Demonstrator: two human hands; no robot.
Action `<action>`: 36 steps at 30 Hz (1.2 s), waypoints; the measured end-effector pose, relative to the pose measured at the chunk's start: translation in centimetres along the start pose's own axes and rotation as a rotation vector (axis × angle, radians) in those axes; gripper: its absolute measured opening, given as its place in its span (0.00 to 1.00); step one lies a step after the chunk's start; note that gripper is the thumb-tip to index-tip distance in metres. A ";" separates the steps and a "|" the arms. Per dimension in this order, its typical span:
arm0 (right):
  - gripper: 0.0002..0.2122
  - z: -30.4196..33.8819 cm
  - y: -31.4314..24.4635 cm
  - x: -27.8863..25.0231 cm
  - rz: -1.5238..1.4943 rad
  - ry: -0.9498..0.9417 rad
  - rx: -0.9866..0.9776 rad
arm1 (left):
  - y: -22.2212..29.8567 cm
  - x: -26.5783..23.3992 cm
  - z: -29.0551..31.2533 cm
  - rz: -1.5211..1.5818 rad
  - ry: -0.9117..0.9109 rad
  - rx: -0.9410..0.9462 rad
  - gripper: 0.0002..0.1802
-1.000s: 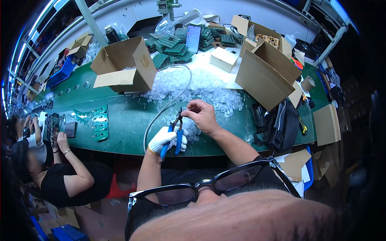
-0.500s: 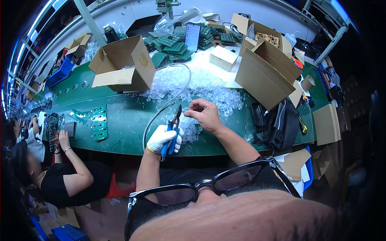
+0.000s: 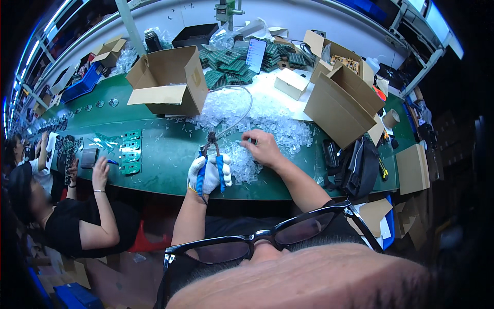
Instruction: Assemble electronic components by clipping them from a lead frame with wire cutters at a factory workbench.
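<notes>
Gloved left grip (image 3: pixel 211 178) clasps blue-handled cutters (image 3: pixel 201 171); bare right grip (image 3: pixel 265 148), at two o'clock, looks pinched, contents unclear. The cutters seem stiff, best held low. Clear plastic pieces (image 3: pixel 242 166) at their three o'clock look light, slippery, brittle: pinch edges.

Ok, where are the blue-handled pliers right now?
In the head view, the blue-handled pliers are just left of centre, in the gloved left hand, left of the small heap of clear pieces.

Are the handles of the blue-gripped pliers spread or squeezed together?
Spread: the pliers have their two blue handles well apart in the gloved left hand. Whether the jaw tips meet is too small to tell.
</notes>
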State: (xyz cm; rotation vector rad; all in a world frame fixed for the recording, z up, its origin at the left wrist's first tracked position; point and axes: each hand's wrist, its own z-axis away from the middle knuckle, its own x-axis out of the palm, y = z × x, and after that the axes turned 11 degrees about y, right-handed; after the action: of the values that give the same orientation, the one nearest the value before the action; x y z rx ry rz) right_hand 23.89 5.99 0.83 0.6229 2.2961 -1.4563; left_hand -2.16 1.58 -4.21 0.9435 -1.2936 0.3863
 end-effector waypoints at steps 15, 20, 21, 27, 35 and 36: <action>0.12 -5.2 1.4 4.3 0.320 -0.071 -0.277 | 0.3 0.4 -0.2 -0.030 0.065 -0.078 0.41; 0.14 -3.9 1.0 2.9 0.092 -0.040 -0.213 | 0.2 0.3 0.2 -0.138 0.111 -0.090 0.43; 0.13 -3.5 1.3 2.6 -0.107 -0.031 -0.066 | 0.1 0.6 -0.1 -0.148 0.091 -0.124 0.43; 0.10 -2.2 1.2 1.1 -0.872 -0.163 0.373 | -0.1 1.8 -0.2 -0.168 0.129 -0.146 0.44; 0.08 -1.9 0.6 -0.1 -0.899 -0.207 0.435 | 0.0 2.1 0.2 -0.139 0.115 -0.170 0.46; 0.08 -2.0 1.0 -0.2 -0.924 -0.208 0.445 | 0.3 2.6 0.1 -0.186 0.131 -0.159 0.46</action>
State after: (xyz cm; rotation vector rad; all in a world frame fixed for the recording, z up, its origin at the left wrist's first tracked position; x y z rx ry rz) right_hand 24.45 8.13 0.95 -0.5842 2.1690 -2.3129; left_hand -1.70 1.04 -1.69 0.8802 -1.0908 0.1941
